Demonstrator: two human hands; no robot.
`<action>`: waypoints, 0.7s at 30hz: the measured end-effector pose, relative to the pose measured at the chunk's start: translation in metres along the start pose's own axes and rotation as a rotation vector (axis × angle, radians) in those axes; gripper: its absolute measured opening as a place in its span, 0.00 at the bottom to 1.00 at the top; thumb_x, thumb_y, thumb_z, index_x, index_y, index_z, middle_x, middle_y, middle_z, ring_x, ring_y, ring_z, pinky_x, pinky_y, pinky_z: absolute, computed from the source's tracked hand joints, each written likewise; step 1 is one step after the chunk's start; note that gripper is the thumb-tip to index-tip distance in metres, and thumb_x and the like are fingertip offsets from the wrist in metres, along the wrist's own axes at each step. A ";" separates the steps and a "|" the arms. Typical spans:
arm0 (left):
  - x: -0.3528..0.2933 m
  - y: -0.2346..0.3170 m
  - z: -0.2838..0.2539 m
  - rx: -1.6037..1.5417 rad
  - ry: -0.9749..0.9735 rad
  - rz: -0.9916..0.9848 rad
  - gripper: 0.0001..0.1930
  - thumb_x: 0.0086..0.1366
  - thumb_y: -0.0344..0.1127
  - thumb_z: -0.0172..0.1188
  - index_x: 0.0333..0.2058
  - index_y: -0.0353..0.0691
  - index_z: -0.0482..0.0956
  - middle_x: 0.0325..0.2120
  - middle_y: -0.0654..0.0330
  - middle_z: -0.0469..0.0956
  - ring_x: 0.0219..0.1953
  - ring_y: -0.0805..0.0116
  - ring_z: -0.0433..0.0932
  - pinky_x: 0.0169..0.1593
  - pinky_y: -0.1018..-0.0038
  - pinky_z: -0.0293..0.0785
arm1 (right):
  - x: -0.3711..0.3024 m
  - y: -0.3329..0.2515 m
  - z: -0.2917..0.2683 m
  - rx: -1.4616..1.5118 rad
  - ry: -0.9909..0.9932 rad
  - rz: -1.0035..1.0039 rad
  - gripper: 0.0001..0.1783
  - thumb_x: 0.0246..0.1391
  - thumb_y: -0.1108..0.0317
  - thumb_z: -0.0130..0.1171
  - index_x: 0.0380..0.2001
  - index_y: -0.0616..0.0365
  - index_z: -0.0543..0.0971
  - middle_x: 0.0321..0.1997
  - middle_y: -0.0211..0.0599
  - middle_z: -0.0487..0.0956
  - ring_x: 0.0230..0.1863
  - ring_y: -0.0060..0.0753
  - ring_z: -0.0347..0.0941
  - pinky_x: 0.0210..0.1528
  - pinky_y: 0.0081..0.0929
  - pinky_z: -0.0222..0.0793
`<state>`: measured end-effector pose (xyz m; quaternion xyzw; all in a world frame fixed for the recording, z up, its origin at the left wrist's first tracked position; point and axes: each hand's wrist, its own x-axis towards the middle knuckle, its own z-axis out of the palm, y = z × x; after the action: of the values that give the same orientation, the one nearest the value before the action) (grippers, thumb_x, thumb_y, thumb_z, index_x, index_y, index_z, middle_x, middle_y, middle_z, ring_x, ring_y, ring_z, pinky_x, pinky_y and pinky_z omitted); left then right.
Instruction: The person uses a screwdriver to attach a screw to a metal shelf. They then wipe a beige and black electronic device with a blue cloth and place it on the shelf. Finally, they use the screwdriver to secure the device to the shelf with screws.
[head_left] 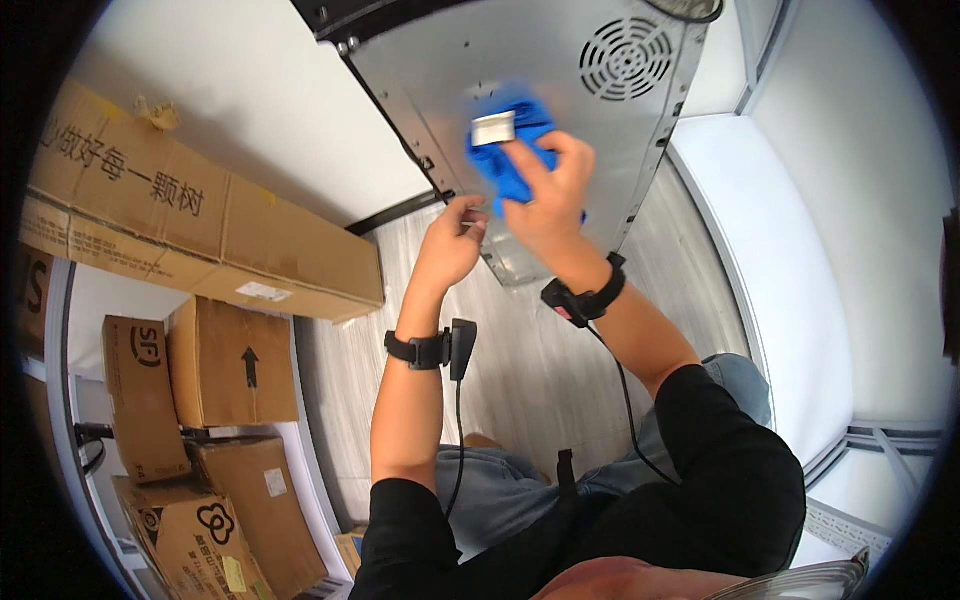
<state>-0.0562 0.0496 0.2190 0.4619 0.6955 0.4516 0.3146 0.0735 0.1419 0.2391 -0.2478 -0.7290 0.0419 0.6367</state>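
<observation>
I see a bright blue, soft-looking cloth [492,166], bunched and creased, its edges blurred, with a small silvery-white rectangular patch [493,129] showing on its upper left. It lies over a broad grey sheet-metal panel [545,62], below and left of the panel's round slotted vent [627,60]. I can make out fasteners along the panel's side edges, and a dull sheen across its face.

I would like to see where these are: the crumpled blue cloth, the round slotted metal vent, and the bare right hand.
Crumpled blue cloth [497,166]: head view, middle of its fabric.
Round slotted metal vent [627,62]: head view, its centre.
Bare right hand [548,206]: head view, back of the hand.
</observation>
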 end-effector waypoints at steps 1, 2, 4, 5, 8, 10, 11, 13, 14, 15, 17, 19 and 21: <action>0.003 0.006 -0.005 0.014 0.039 0.036 0.17 0.62 0.24 0.52 0.50 0.33 0.71 0.36 0.58 0.77 0.36 0.70 0.75 0.42 0.74 0.71 | 0.014 -0.015 -0.002 0.047 -0.023 -0.025 0.28 0.28 0.74 0.62 0.42 0.48 0.80 0.42 0.39 0.66 0.45 0.48 0.62 0.49 0.41 0.61; 0.003 0.011 -0.009 0.026 0.083 0.071 0.17 0.61 0.25 0.52 0.50 0.33 0.71 0.36 0.55 0.78 0.34 0.68 0.77 0.40 0.73 0.72 | 0.024 -0.026 -0.003 0.101 -0.058 -0.040 0.29 0.29 0.74 0.62 0.43 0.48 0.80 0.43 0.39 0.66 0.46 0.48 0.62 0.50 0.42 0.60; 0.006 0.019 -0.013 -0.123 0.109 0.110 0.17 0.58 0.21 0.50 0.48 0.33 0.73 0.34 0.57 0.78 0.36 0.68 0.75 0.42 0.72 0.72 | 0.039 -0.042 -0.001 0.112 -0.090 -0.106 0.29 0.29 0.74 0.62 0.44 0.49 0.79 0.43 0.39 0.66 0.46 0.48 0.61 0.51 0.43 0.60; 0.003 0.025 -0.012 -0.076 0.140 0.090 0.17 0.59 0.21 0.51 0.48 0.33 0.73 0.35 0.57 0.77 0.36 0.69 0.75 0.42 0.73 0.72 | 0.045 -0.045 -0.004 0.109 -0.090 -0.104 0.30 0.29 0.75 0.62 0.45 0.50 0.79 0.44 0.41 0.66 0.47 0.49 0.61 0.52 0.43 0.60; -0.003 0.026 -0.010 -0.149 0.154 0.052 0.16 0.59 0.23 0.54 0.47 0.33 0.72 0.36 0.58 0.76 0.36 0.71 0.74 0.43 0.75 0.71 | 0.063 -0.044 -0.013 0.063 -0.075 -0.096 0.30 0.30 0.76 0.61 0.45 0.55 0.78 0.48 0.44 0.67 0.49 0.51 0.61 0.53 0.45 0.59; 0.001 0.026 -0.010 -0.204 0.158 0.051 0.15 0.60 0.24 0.54 0.47 0.33 0.72 0.37 0.59 0.76 0.36 0.72 0.75 0.41 0.77 0.70 | 0.078 -0.023 -0.029 -0.017 -0.049 -0.098 0.30 0.30 0.77 0.61 0.46 0.58 0.77 0.51 0.47 0.67 0.51 0.53 0.61 0.54 0.46 0.59; 0.001 0.027 -0.009 -0.204 0.171 0.053 0.15 0.60 0.24 0.53 0.47 0.34 0.71 0.37 0.60 0.76 0.37 0.73 0.75 0.40 0.78 0.69 | 0.084 -0.012 -0.039 -0.090 -0.019 -0.094 0.30 0.30 0.77 0.61 0.46 0.59 0.76 0.53 0.48 0.66 0.52 0.54 0.61 0.54 0.47 0.60; 0.000 0.033 -0.007 -0.201 0.184 0.033 0.14 0.61 0.25 0.54 0.46 0.35 0.71 0.38 0.62 0.75 0.37 0.74 0.75 0.37 0.79 0.68 | 0.097 0.008 -0.053 -0.173 0.050 -0.058 0.31 0.29 0.77 0.60 0.47 0.62 0.75 0.55 0.49 0.67 0.53 0.55 0.60 0.53 0.48 0.60; 0.002 0.033 -0.006 -0.192 0.185 0.032 0.14 0.61 0.26 0.54 0.46 0.35 0.71 0.37 0.62 0.75 0.36 0.74 0.74 0.37 0.79 0.68 | 0.098 0.008 -0.054 -0.199 0.042 -0.061 0.32 0.30 0.78 0.60 0.48 0.61 0.75 0.56 0.49 0.66 0.53 0.55 0.60 0.54 0.47 0.59; 0.003 0.032 -0.005 -0.183 0.187 0.030 0.13 0.61 0.26 0.54 0.46 0.35 0.71 0.37 0.63 0.74 0.36 0.75 0.74 0.37 0.79 0.68 | 0.100 0.007 -0.055 -0.223 0.034 -0.064 0.32 0.31 0.78 0.60 0.49 0.61 0.74 0.57 0.49 0.66 0.54 0.55 0.60 0.55 0.46 0.59; 0.007 0.029 -0.005 -0.144 0.199 0.051 0.12 0.62 0.27 0.55 0.45 0.35 0.72 0.36 0.63 0.74 0.35 0.75 0.73 0.37 0.79 0.68 | 0.104 -0.008 -0.051 -0.233 -0.018 -0.089 0.31 0.32 0.78 0.59 0.49 0.60 0.74 0.59 0.49 0.65 0.55 0.55 0.60 0.56 0.46 0.58; 0.007 0.025 -0.007 -0.156 0.193 0.041 0.13 0.61 0.26 0.55 0.45 0.34 0.72 0.35 0.63 0.74 0.35 0.75 0.73 0.37 0.79 0.68 | 0.100 -0.029 -0.034 -0.187 -0.088 -0.183 0.30 0.33 0.75 0.58 0.48 0.55 0.76 0.58 0.46 0.66 0.55 0.54 0.60 0.53 0.47 0.59; 0.007 0.026 -0.010 -0.205 0.183 0.043 0.12 0.61 0.26 0.55 0.44 0.33 0.72 0.34 0.62 0.75 0.35 0.75 0.73 0.38 0.78 0.69 | 0.097 -0.054 -0.017 -0.128 -0.119 -0.251 0.28 0.35 0.74 0.58 0.47 0.52 0.77 0.58 0.44 0.67 0.55 0.53 0.61 0.52 0.46 0.60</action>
<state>-0.0580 0.0575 0.2470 0.3992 0.6614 0.5671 0.2857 0.0668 0.1309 0.3504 -0.1919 -0.7919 -0.0700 0.5755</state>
